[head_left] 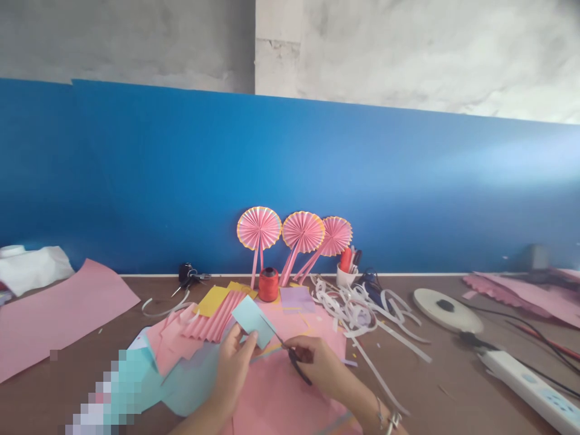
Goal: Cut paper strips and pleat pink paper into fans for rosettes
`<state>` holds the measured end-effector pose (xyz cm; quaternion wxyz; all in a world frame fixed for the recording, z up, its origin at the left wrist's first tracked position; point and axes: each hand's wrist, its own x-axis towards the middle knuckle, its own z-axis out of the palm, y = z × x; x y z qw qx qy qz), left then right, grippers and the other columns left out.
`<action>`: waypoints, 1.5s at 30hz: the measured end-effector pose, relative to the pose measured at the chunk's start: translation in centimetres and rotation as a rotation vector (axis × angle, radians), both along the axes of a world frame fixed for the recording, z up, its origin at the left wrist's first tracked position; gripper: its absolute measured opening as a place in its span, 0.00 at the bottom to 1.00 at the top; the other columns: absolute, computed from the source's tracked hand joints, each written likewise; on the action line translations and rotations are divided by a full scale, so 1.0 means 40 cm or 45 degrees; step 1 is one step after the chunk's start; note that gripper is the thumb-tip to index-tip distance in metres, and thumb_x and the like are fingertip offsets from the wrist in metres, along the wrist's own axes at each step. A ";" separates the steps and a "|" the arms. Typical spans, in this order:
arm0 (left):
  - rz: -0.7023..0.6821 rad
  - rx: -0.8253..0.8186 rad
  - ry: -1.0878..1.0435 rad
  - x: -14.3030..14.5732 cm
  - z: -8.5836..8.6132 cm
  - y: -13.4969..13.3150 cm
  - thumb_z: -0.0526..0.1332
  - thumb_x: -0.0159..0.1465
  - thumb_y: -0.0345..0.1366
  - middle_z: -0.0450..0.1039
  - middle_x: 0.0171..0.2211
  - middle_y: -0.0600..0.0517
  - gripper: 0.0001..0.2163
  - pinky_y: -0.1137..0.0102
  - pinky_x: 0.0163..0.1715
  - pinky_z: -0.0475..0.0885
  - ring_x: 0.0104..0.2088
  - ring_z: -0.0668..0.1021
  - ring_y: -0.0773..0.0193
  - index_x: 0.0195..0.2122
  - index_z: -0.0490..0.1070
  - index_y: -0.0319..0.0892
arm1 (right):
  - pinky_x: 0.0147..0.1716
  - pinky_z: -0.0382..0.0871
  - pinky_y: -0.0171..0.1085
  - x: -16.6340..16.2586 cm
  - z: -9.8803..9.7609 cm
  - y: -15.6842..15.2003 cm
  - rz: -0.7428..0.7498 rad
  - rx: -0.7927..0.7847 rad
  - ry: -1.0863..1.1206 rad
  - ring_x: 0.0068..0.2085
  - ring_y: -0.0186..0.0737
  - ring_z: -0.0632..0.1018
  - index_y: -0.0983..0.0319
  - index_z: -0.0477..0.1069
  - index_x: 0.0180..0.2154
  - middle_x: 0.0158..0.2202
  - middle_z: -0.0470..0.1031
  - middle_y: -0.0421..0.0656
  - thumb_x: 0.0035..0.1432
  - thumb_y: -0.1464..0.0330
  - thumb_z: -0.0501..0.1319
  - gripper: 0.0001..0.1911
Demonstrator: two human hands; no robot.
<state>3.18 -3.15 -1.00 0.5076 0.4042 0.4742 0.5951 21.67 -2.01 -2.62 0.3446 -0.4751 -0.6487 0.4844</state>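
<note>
My left hand (pixel 238 356) pinches a small light blue paper piece (pixel 247 315) by its lower edge, thumb on top. In my right hand (pixel 317 364) is a pair of scissors (pixel 299 365) with dark handles, its blades at the right side of the blue paper. Whether the blades have cut into it I cannot tell. Beneath both hands lies a large pink paper sheet (pixel 272 393). Pleated pink paper (pixel 215 323) and yellow paper (pixel 212 300) lie just beyond my left hand.
Several pink round paper fans (pixel 260 228) lean on the blue partition (pixel 181 175). Before them stands a red thread spool (pixel 269 284). Curled white paper strips (pixel 348 308) sprawl right of centre, near a white cup (pixel 345 276) of tools. A power strip (pixel 530 380) lies at the right.
</note>
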 end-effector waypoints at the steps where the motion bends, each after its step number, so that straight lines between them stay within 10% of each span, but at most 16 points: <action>1: -0.001 0.008 0.007 -0.001 -0.001 0.001 0.64 0.52 0.44 0.78 0.36 0.48 0.18 0.67 0.34 0.76 0.37 0.80 0.55 0.41 0.71 0.40 | 0.19 0.54 0.29 -0.001 0.003 -0.001 -0.002 0.009 -0.009 0.22 0.29 0.60 0.63 0.77 0.36 0.20 0.62 0.36 0.43 0.69 0.62 0.15; 45: -0.061 -0.088 -0.042 0.003 -0.009 -0.006 0.62 0.54 0.51 0.75 0.23 0.52 0.17 0.70 0.25 0.72 0.25 0.78 0.60 0.26 0.71 0.40 | 0.24 0.62 0.32 -0.010 0.033 -0.016 0.046 0.064 -0.063 0.24 0.33 0.67 0.64 0.78 0.40 0.23 0.73 0.39 0.43 0.71 0.61 0.18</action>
